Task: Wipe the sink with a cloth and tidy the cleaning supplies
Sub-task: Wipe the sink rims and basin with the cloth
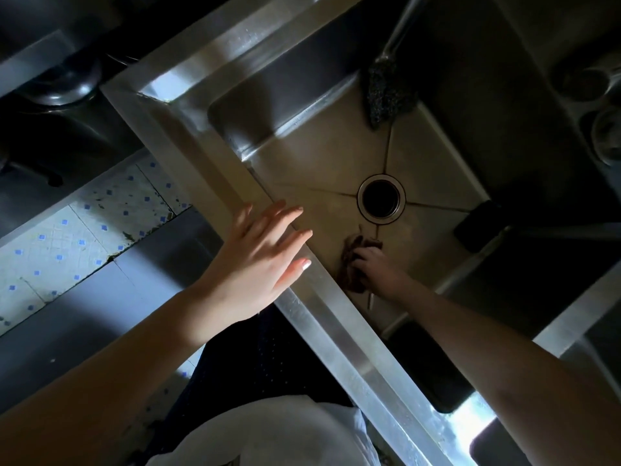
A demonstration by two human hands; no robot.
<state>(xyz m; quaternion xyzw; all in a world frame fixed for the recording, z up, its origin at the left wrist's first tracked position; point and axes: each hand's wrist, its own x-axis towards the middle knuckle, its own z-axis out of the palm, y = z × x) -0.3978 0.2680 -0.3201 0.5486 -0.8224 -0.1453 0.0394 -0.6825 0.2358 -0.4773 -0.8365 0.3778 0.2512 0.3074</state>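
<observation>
A stainless steel sink [322, 153] fills the middle of the head view, with a round drain [380, 198] in its floor. My right hand [378, 269] is down inside the basin, shut on a dark reddish-brown cloth [353, 255] pressed to the floor just below the drain. My left hand [260, 253] rests flat on the sink's front rim [339, 338], fingers spread, holding nothing. A dark scouring pad [386, 92] lies at the basin's far corner, under the faucet [401, 28].
A dark rectangular object [477, 227] leans in the basin's right corner. Metal cups or bowls [605, 129] stand at the far right. A dark pot [64, 85] sits on the counter at left. Blue-dotted floor tiles [84, 237] show below left.
</observation>
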